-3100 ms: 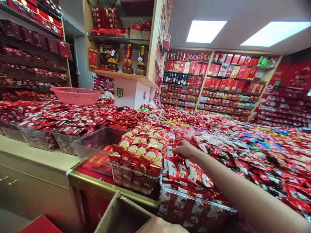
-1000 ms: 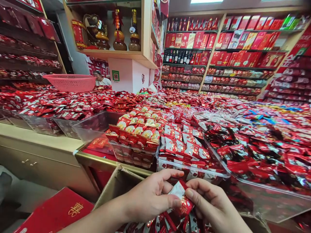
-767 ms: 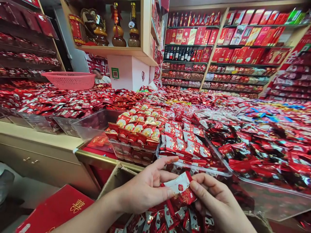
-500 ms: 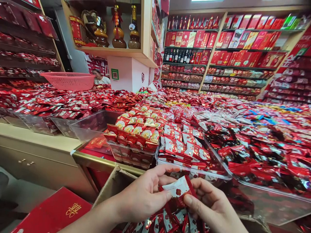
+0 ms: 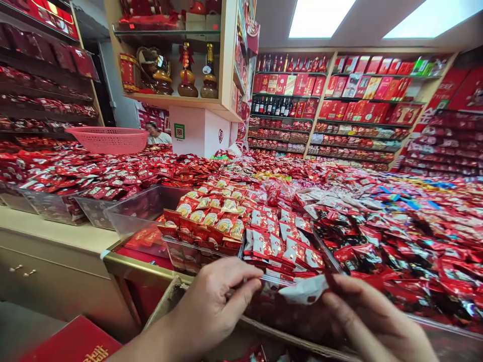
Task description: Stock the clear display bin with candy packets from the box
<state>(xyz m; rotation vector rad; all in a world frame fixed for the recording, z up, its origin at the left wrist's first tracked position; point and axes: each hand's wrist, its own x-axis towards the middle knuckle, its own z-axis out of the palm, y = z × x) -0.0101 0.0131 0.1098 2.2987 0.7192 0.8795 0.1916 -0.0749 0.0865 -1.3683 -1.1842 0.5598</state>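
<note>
Between the thumb and forefinger of my right hand (image 5: 373, 317) is a white and red candy packet (image 5: 305, 290), held in front of the clear bin (image 5: 271, 279) of matching packets. To its left is my left hand (image 5: 222, 296), its thumb and forefinger brought close together at the bin's front edge; whether anything thin is between them is too small to tell. Below both hands is an open cardboard box (image 5: 171, 301) with more red packets (image 5: 256, 354) at its bottom, partly cut off by the frame.
Gold and red packets (image 5: 211, 216) fill the bin to the left, dark red ones (image 5: 396, 251) the right. A pink basket (image 5: 109, 141) stands at the back left, near a person (image 5: 160, 137). A red box (image 5: 71, 342) lies at the lower left.
My hands have moved apart. The packet, earlier between both hands, is now in my right hand, farther right. The camera view has tilted up.
</note>
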